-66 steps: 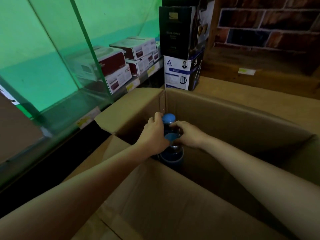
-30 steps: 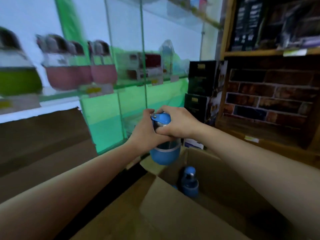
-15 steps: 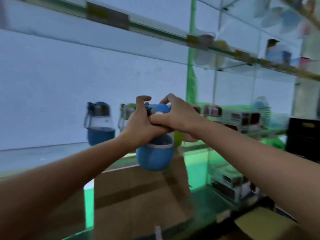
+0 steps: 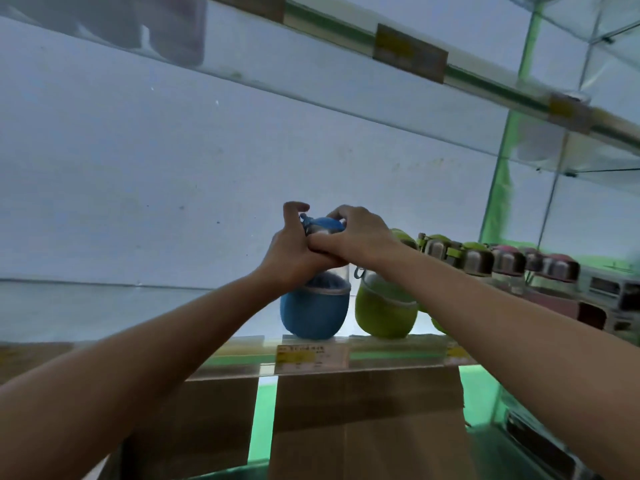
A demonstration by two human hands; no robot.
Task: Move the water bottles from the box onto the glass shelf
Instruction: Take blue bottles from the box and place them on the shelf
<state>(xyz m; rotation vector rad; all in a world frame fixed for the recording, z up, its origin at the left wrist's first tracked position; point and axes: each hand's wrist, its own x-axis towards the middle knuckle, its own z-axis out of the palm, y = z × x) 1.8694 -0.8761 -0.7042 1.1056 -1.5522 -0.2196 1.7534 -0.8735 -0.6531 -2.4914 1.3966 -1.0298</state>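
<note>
Now both hands hold the blue bottle (image 4: 314,306) at the glass shelf (image 4: 242,344) edge.
Left hand (image 4: 294,258) and right hand (image 4: 353,240) curl round its top; a bump could knock the green bottle (image 4: 384,313) at 3 o'clock.

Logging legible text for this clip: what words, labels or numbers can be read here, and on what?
None can be read.
Yellow price tag on the glass shelf edge, below the blue bottle: print too blurred.
Tags on the upper shelf rail: blurred.
Boxes at right: markings too small.
</note>
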